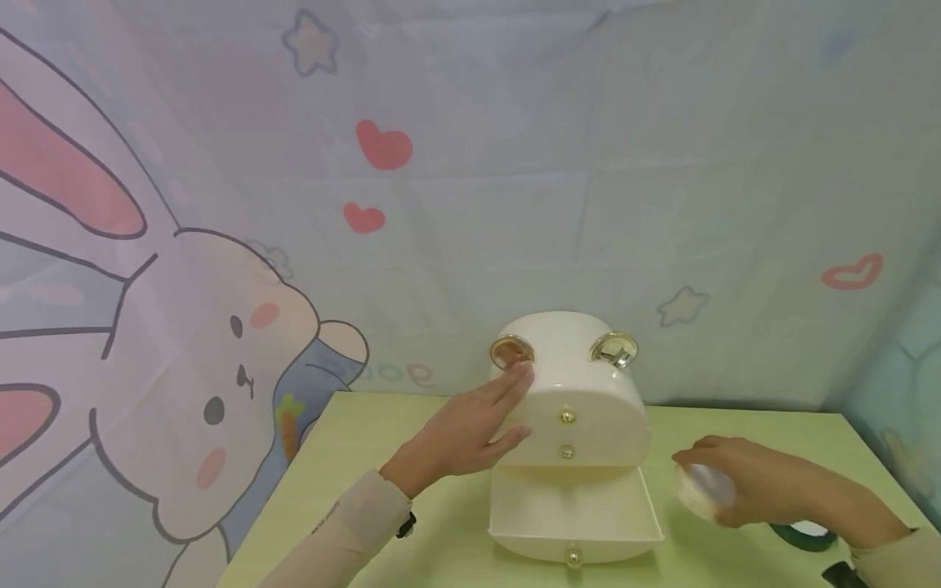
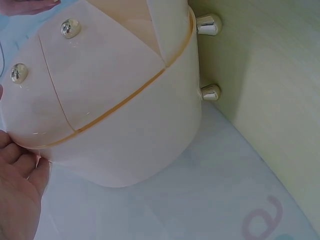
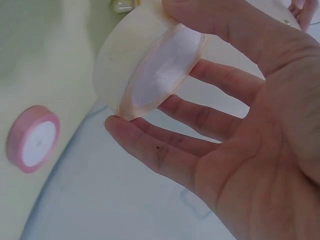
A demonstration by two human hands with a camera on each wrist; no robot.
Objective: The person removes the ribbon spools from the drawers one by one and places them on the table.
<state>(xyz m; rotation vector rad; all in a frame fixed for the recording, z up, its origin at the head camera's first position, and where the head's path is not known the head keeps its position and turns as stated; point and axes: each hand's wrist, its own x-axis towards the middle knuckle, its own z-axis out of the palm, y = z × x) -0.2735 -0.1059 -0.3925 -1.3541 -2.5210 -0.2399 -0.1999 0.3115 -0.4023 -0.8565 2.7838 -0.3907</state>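
A cream drawer box [image 1: 547,351] with gold knobs and a rounded top stands on the table, its bottom drawer [image 1: 566,506] pulled out. My left hand [image 1: 470,425] lies against the left side of the box with fingers extended. In the left wrist view, the left hand [image 2: 20,185] touches the rounded edge of the box [image 2: 125,135]. To the right of the drawer, my right hand [image 1: 764,482] holds a roll of pale cream ribbon [image 1: 698,490]. Thumb and fingertips of the right hand [image 3: 240,115] pinch the ribbon roll [image 3: 130,55] by its rim in the right wrist view.
A dark green roll [image 1: 804,536] lies on the green table [image 1: 412,523], partly hidden under my right forearm. The right wrist view shows a pink roll [image 3: 34,140] on the tabletop. Behind the table hangs a printed cloth [image 1: 478,269] with a rabbit and hearts.
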